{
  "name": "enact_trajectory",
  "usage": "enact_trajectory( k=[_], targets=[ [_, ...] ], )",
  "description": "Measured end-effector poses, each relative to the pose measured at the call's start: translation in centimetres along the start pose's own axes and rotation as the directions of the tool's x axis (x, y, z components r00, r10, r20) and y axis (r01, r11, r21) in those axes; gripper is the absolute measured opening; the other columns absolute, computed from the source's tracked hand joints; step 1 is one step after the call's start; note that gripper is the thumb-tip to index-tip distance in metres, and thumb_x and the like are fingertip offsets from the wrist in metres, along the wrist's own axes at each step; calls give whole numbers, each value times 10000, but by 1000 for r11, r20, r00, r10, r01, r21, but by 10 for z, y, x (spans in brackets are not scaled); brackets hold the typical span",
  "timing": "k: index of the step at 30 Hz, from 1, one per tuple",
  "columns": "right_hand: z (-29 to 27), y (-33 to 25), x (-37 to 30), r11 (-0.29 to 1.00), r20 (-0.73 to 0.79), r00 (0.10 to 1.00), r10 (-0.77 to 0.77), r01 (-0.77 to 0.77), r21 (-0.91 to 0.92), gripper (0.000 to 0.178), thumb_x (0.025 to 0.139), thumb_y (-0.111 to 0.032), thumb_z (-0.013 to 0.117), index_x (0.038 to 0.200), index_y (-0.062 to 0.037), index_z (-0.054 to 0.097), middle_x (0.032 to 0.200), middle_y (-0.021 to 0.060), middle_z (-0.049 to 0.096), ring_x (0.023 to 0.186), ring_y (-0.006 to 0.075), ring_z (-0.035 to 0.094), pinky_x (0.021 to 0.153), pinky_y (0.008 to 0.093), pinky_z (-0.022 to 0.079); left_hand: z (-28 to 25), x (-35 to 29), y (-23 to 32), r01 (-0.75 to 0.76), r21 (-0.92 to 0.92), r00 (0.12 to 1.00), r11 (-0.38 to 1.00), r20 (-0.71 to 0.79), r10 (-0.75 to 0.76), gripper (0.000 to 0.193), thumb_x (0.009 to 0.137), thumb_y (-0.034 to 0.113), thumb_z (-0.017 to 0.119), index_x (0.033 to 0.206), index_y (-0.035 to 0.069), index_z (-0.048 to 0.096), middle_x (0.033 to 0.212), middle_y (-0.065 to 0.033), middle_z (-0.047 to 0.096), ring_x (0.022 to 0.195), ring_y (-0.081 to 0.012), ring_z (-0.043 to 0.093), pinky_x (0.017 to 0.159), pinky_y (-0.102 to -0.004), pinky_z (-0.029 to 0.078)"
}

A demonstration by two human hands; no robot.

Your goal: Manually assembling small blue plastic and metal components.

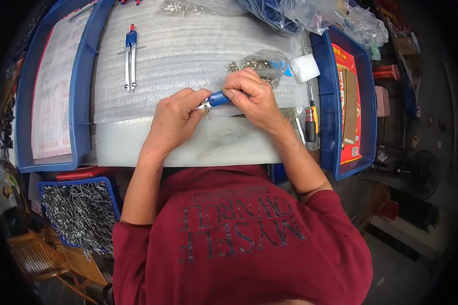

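Between my two hands, over the near edge of the foam sheet, is a drawing compass with a blue head (219,98). My left hand (174,118) pinches its metal end, where a thin metal rod sticks out below the fingers. At the opposite end of the blue head, the thumb and bent fingers of my right hand (253,95) are closed on it. My fingers hide much of the compass. Another compass (131,61), with a blue head, a red tip and silver legs, lies on the foam sheet (180,61) to the left.
Blue trays (80,127) (329,96) flank the work surface. Small metal parts in a clear bag (262,65) lie beyond my right hand, beside a white block (304,68). Screwdrivers (311,124) rest by the right tray. A bin of metal pieces (81,211) stands lower left.
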State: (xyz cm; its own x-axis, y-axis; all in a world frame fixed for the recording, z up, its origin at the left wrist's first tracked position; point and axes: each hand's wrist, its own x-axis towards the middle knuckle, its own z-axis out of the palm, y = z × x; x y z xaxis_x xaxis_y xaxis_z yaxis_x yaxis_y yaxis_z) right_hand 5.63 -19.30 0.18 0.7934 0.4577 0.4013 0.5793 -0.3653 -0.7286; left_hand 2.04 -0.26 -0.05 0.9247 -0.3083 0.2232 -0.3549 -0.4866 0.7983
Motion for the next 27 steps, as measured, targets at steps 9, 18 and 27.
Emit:
enact_trajectory(
  k=[9, 18, 27],
  targets=[
    [1, 0, -2, 987, -56, 992, -111, 104, -119, 88, 685, 13, 620, 749, -11, 564, 743, 81, 563, 698, 221, 522, 655, 308, 420, 0, 0, -1, -11, 25, 1000, 1000, 1, 11, 303, 665, 15, 618, 956, 94, 589, 711, -91, 537, 643, -260, 549, 565, -351, 434],
    [-5, -3, 2, 899, 75, 950, -304, 312, -306, 167, 603, 31, 620, 754, -10, 564, 771, 90, 554, 716, 252, 526, 641, 336, 435, 2, -1, -1, -26, 52, 1000, 998, -2, 26, 314, 662, -12, 594, 965, 71, 586, 702, -101, 525, 630, -256, 540, 560, -337, 426],
    [-6, -5, 4, 910, 113, 959, -261, 283, -304, 162, 602, 26, 626, 742, -16, 553, 758, 86, 548, 711, 249, 516, 650, 333, 431, 3, 0, 0, -32, 70, 999, 997, 1, 32, 315, 658, -12, 592, 962, 72, 585, 710, -101, 528, 638, -267, 545, 560, -344, 430]
  ],
)
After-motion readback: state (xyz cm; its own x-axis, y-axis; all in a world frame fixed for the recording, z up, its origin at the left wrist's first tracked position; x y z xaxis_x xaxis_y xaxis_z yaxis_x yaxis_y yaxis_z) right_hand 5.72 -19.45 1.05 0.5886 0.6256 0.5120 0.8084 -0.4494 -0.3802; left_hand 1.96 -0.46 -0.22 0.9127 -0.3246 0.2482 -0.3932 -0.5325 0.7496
